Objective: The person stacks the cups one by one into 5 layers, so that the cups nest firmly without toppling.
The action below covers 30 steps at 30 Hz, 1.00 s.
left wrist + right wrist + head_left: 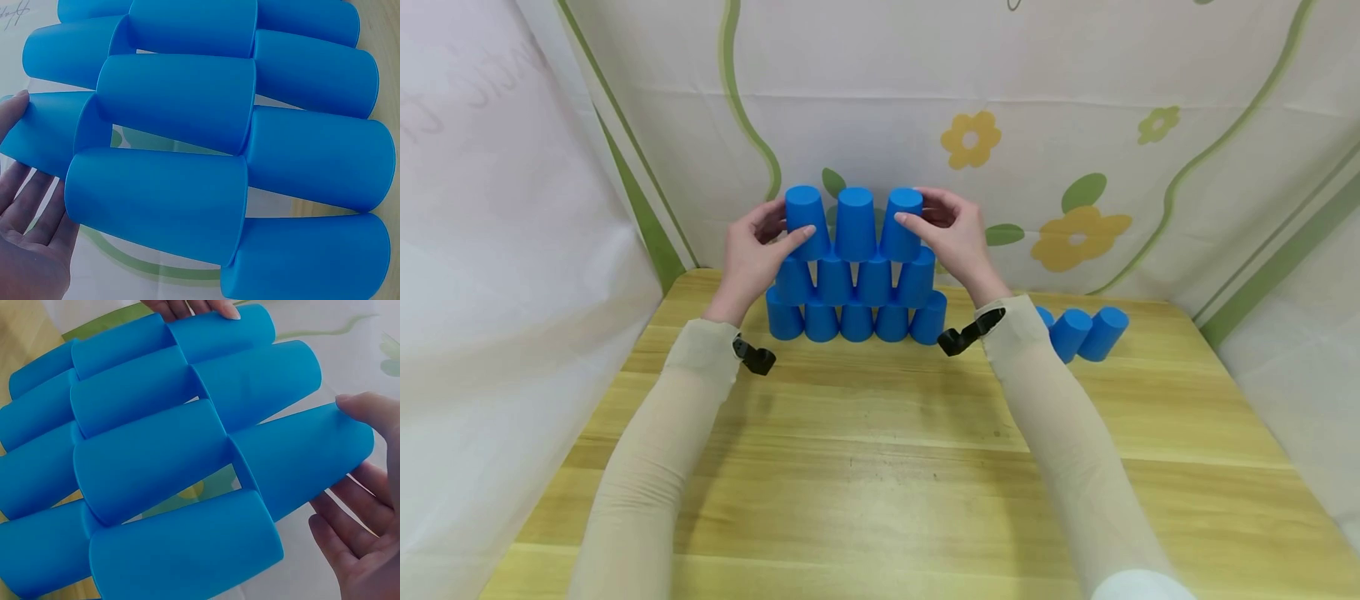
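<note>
Upside-down blue cups form a stack of three rows, with three cups on top and several in each row below. My left hand (pixel 751 257) holds the top row's left cup (pixel 803 210), thumb on its front and the other fingers behind. Around the top row's right cup (pixel 901 242), my right hand (pixel 958 240) has its thumb in front and fingers at the far side. Between them stands the middle top cup (pixel 856 227), touched by neither hand. In the right wrist view the right cup (pixel 306 456) rests across two cups beneath it.
More blue cups (pixel 1103 335) stand upside down on the wooden table (pixel 880 467) to the right, partly hidden by the right sleeve. Close behind the stack hangs a pale curtain (pixel 865 75) with printed flowers. Another white curtain (pixel 490 333) borders the left side.
</note>
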{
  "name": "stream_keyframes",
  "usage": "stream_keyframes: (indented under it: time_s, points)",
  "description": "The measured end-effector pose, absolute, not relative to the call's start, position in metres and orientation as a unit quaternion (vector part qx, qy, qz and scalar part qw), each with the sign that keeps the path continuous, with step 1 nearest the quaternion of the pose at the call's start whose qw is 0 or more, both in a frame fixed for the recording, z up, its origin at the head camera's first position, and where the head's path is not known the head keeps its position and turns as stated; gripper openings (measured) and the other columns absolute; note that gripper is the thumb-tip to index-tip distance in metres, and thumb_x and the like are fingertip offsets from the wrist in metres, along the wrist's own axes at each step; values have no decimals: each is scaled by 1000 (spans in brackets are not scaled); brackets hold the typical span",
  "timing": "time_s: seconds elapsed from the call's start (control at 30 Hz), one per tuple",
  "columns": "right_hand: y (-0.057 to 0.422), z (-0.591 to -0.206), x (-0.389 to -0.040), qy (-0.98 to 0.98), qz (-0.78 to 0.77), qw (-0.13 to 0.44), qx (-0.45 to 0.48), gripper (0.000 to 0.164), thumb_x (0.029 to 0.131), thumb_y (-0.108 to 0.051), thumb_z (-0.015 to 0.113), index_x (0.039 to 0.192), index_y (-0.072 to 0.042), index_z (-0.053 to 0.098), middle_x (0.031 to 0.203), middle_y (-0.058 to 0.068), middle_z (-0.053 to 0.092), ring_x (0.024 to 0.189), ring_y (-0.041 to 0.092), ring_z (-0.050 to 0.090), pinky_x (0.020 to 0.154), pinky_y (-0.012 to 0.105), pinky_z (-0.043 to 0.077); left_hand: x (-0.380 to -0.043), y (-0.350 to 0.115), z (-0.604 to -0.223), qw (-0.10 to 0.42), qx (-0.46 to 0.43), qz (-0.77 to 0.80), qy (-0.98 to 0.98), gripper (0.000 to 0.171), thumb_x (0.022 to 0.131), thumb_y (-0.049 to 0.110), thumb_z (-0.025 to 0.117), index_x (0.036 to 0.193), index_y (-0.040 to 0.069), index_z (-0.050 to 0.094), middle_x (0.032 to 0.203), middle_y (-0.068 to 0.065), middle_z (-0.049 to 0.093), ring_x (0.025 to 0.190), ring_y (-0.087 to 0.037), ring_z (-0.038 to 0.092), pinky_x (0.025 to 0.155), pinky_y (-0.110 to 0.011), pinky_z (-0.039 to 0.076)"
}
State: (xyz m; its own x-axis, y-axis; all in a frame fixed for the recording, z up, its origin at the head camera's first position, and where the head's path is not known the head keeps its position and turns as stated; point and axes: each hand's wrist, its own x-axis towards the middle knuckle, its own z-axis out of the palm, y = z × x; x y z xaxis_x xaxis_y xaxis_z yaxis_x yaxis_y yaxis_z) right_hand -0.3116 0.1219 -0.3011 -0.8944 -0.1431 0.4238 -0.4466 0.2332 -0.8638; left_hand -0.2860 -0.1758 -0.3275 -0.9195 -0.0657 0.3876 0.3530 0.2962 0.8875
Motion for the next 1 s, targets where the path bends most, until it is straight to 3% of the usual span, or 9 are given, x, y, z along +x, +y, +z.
stream_keyframes:
  time_s: [0.33, 0.53, 0.67, 0.73, 0.87, 1.0]
  points:
    - [150, -301, -293, -760, 600, 150, 201, 50, 91, -25, 80, 135, -7, 65, 131, 10, 66, 121, 26, 61, 103, 33, 48, -258, -172, -314, 254, -103, -611, -742, 61, 90, 23, 81, 145, 11, 56, 143, -2, 58, 132, -19, 52, 113, -30, 37]
    - [184, -294, -270, -765, 594, 166, 186, 47, 92, -15, 79, 136, -5, 64, 133, 11, 65, 123, 23, 60, 105, 36, 47, -216, -144, -296, 275, -168, -614, -721, 53, 90, 8, 79, 140, 3, 59, 141, -10, 60, 132, -20, 53, 114, -37, 37]
    - [216, -305, -261, -769, 593, 172, 166, 50, 91, -19, 80, 137, -8, 65, 134, 11, 64, 124, 22, 59, 103, 32, 48, -209, -124, -310, 247, -220, -620, -712, 53, 88, -3, 78, 138, -1, 59, 140, -15, 60, 132, -21, 53, 114, -48, 37]
    - [233, -311, -253, -780, 586, 164, 145, 51, 92, -20, 79, 139, -9, 63, 136, 10, 63, 127, 22, 58, 103, 29, 47, -207, -113, -321, 224, -237, -617, -716, 54, 87, -5, 78, 138, -1, 59, 140, -13, 60, 131, -20, 54, 113, -48, 38]
    - [267, -329, -237, -812, 555, 153, 95, 55, 93, -26, 79, 142, -10, 61, 139, 9, 61, 129, 23, 55, 100, 21, 47, -207, -88, -348, 166, -261, -620, -721, 57, 88, 4, 81, 141, 8, 59, 141, -5, 60, 131, -16, 54, 112, -47, 39]
    - [296, -348, -225, -833, 524, 167, 60, 54, 93, -26, 79, 141, -8, 61, 137, 8, 63, 128, 20, 56, 103, 23, 46, -207, -58, -371, 112, -277, -619, -726, 57, 90, 16, 81, 142, 12, 59, 141, 3, 60, 131, -12, 53, 110, -50, 41]
